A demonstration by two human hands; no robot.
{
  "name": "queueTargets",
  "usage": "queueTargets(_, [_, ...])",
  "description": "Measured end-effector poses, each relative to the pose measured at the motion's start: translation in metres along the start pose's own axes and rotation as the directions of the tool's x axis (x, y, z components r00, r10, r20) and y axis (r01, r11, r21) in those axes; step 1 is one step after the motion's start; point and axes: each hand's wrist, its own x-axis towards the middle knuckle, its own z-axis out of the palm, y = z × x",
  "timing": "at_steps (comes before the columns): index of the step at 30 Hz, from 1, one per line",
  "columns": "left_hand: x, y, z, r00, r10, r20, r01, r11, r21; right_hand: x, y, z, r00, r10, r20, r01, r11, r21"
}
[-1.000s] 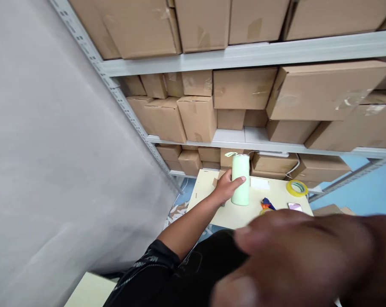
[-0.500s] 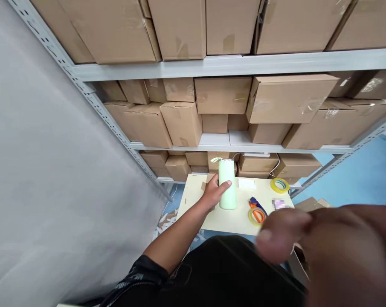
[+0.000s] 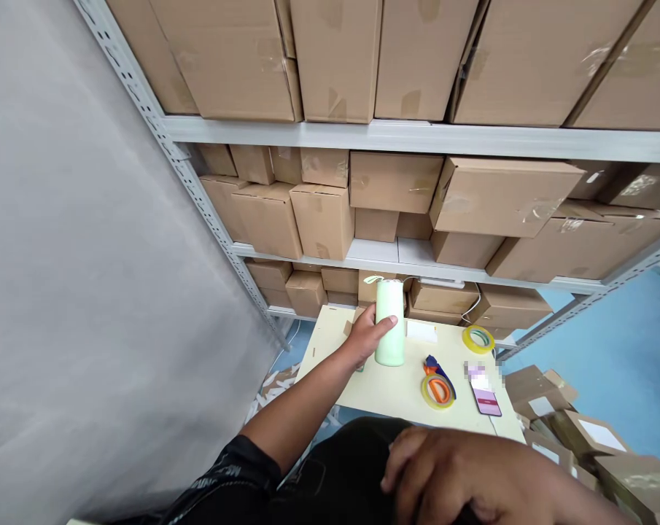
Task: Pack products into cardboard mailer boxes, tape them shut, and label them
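My left hand (image 3: 367, 337) is wrapped around a pale green water bottle (image 3: 391, 332), its thumb across the front. The bottle stands upright over the small cream table (image 3: 330, 379); whether its base touches the tabletop, I cannot tell. A green loop strap sticks out at its top left. Close to my body, in front of my dark clothing, is my right hand (image 3: 444, 467), back upward. Its fingers are loosely bent and slightly apart, with nothing visible in them; the fingertips are partly hidden. Nearest to it on the table lie a tape roll (image 3: 426, 397) and orange-handled scissors (image 3: 442, 390).
A phone (image 3: 486, 397) and a yellow tape roll (image 3: 478, 339) lie on the table's right side, a white paper (image 3: 421, 332) at its back. Metal shelving (image 3: 308, 135) full of cardboard boxes rises behind. More boxes (image 3: 597, 434) sit on the floor at right; a grey wall (image 3: 89, 292) is at left.
My right hand has moved left and down toward my body, uncovering the phone and floor boxes. My left hand still holds the bottle in nearly the same place. The view has shifted slightly.
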Motion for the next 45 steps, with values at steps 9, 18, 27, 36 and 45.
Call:
queueTargets(9, [0.003,0.01,0.006,0.999,0.041,0.014,-0.041,0.999,-0.027,-0.003,0.11,-0.038,0.29,0.138,-0.947,-0.369,0.929,0.022])
queueTargets(18, [0.008,0.023,0.008,0.99,0.12,0.076,-0.132,0.978,0.162,0.038,0.156,-0.036,0.555,0.288,-0.781,0.03,0.931,0.365])
queueTargets(27, [0.016,0.03,0.006,0.984,0.179,-0.02,-0.166,0.943,0.287,0.046,0.167,-0.044,0.362,0.175,-0.916,-0.098,0.984,0.149])
queueTargets(36, [0.022,0.028,0.003,0.984,0.169,-0.062,-0.137,0.925,0.354,0.052,0.173,-0.053,0.461,0.21,-0.862,0.064,0.961,0.268])
queueTargets(45, [0.035,0.025,0.004,0.984,0.116,-0.134,-0.086,0.974,0.209,0.058,0.187,-0.059,0.527,0.3,-0.795,0.208,0.862,0.463])
